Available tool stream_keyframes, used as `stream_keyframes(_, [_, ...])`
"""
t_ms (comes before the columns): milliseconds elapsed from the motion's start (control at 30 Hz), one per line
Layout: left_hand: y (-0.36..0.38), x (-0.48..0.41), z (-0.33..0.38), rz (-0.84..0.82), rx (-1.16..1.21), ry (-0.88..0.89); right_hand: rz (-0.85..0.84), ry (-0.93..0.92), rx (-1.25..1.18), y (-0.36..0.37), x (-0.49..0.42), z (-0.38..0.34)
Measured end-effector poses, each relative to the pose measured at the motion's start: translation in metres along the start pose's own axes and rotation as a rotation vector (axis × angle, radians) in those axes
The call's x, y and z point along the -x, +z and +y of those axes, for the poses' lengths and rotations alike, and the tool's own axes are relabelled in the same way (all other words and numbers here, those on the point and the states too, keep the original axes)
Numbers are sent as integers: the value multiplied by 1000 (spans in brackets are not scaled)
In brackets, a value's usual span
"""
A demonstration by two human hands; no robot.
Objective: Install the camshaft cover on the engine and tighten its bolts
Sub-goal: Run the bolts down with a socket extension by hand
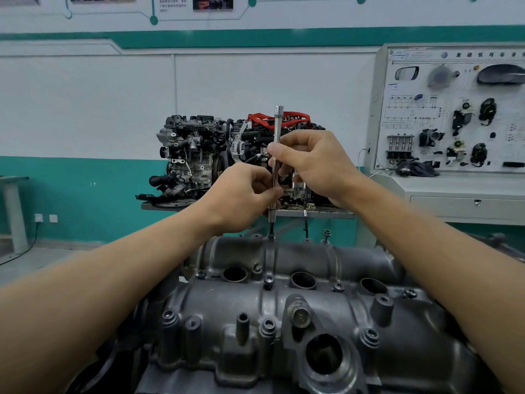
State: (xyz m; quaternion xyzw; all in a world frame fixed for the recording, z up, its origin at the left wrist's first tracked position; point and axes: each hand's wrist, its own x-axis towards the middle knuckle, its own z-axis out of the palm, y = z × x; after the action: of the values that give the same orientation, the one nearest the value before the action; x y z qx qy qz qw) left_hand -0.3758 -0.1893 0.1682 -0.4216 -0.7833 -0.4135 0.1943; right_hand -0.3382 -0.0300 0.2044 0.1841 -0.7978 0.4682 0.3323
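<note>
At frame centre, left hand (241, 197) and right hand (318, 163) both pinch the stiff, likely slippery steel driver (277, 123) mid-shaft, upright on a cover bolt (271, 235).

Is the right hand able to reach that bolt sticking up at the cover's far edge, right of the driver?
Probably yes, once it lets go: the right hand pinches the driver, and open air lies between it and the raised bolt on the camshaft cover.
</note>
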Motion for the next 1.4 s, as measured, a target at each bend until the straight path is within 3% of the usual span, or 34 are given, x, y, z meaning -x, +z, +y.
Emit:
stream_keyframes(200, [0,0,1,-71,51,-69,-63,-17,-24,2,3,-5])
stream_keyframes(400, [-1,1,2,46,26,-5,74,-67,-43,1,-1,-2])
stream_keyframes(600, [1,0,3,-32,6,11,-76,-16,-58,2,0,0])
stream_keyframes(733, [1,-1,3,-77,12,-8,-80,-47,-52,2,0,-2])
stream_keyframes(967, [-2,1,10,68,-10,18,22,-114,-38,8,1,-5])
stream_keyframes(1233, [-2,0,11,-36,-54,-43,-132,-45,-67,-1,1,-6])
stream_keyframes(1400, [-2,0,8,37,-68,-24,-21,-98,-47,1,-2,-2])
